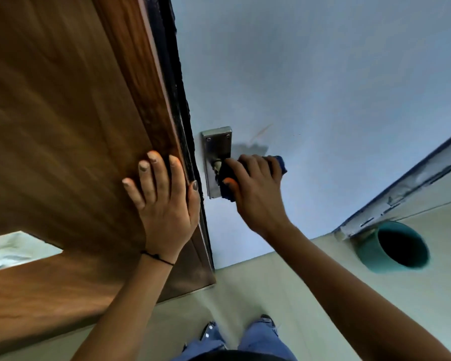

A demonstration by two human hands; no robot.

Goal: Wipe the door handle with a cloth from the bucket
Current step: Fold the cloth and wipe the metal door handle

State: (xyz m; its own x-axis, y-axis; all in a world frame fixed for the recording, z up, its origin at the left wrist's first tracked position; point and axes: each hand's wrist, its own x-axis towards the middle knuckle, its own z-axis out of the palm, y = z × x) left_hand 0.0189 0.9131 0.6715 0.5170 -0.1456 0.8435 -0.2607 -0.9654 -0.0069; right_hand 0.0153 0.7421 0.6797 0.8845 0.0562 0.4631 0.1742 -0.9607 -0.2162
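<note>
A metal handle plate (216, 144) is fixed to the pale blue door (310, 74). My right hand (255, 188) is closed around a dark blue cloth (280, 162), and the cloth is wrapped over the handle, so most of the lever is hidden. Only a short bit of the handle's neck (216, 166) shows beside the cloth. My left hand (164, 196) lies flat with fingers spread on the brown wooden panel (63, 126), just left of the door's edge. A teal bucket (396, 248) stands on the floor to the right.
A dark strip (177, 95) runs between the wooden panel and the blue door. The floor (284, 287) is pale green. My legs in blue jeans (258, 337) are at the bottom. A white-and-dark skirting edge (406, 191) runs behind the bucket.
</note>
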